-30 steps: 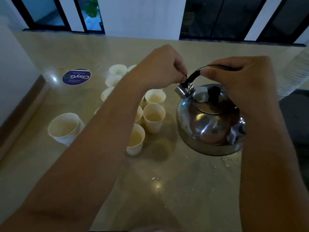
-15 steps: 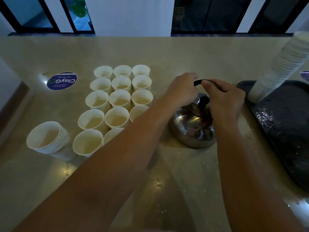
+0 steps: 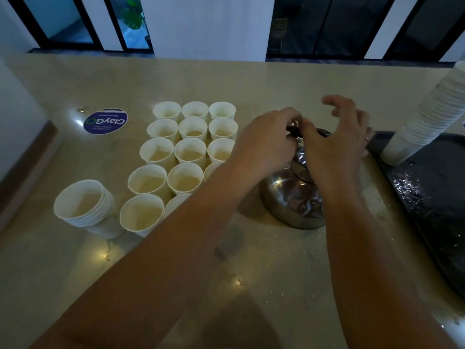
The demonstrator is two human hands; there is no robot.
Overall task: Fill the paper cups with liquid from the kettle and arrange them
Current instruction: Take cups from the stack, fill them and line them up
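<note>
Kettle point(image 3: 294, 197) beside filled paper cups point(image 3: 187, 153); left hand point(image 3: 266, 142) pinches its handle; right hand point(image 3: 334, 144) spread loose above, hiding the lid.

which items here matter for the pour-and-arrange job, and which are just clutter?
Job:
shiny steel kettle
grid of filled white paper cups
short stack of white paper cups
left hand and right hand, both at the kettle's top

Lying about:
round blue ClayGo sticker
dark wet tray
tall leaning stack of white cups
</note>
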